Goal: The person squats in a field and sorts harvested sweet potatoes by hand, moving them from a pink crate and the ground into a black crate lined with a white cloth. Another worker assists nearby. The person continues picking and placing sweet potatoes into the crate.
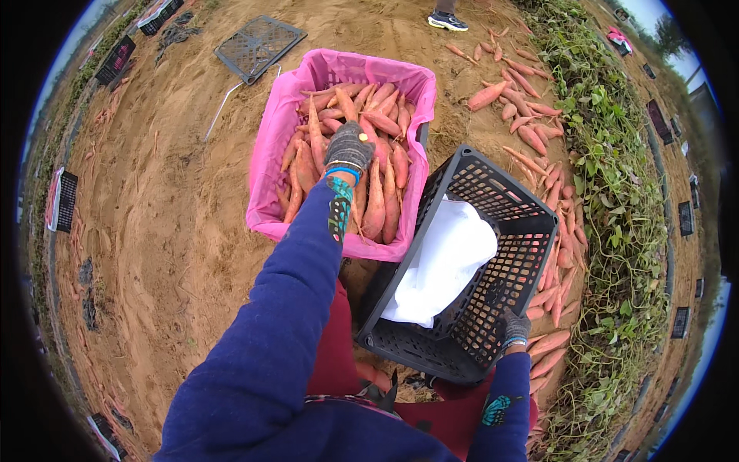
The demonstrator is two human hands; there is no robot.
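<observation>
My left hand (350, 148), in a grey knit glove, reaches into a crate lined with pink plastic (265, 165) and heaped with sweet potatoes (375, 204). Its fingers are closed around a sweet potato (346, 105) near the middle of the heap; the glove hides part of it. To the right, my right hand (514, 329), gloved as well, grips the near right side of a black slatted plastic crate (512, 269). That crate is tilted beside the pink-lined one. A white sheet or bag (446, 266) lies inside it.
Loose sweet potatoes (531, 138) lie in a row on the soil along green vines (608, 177) at the right. A flat black lattice panel (259, 48) rests at the far left. Another person's shoe (447, 21) stands at the top. More crates (117, 60) sit farther off.
</observation>
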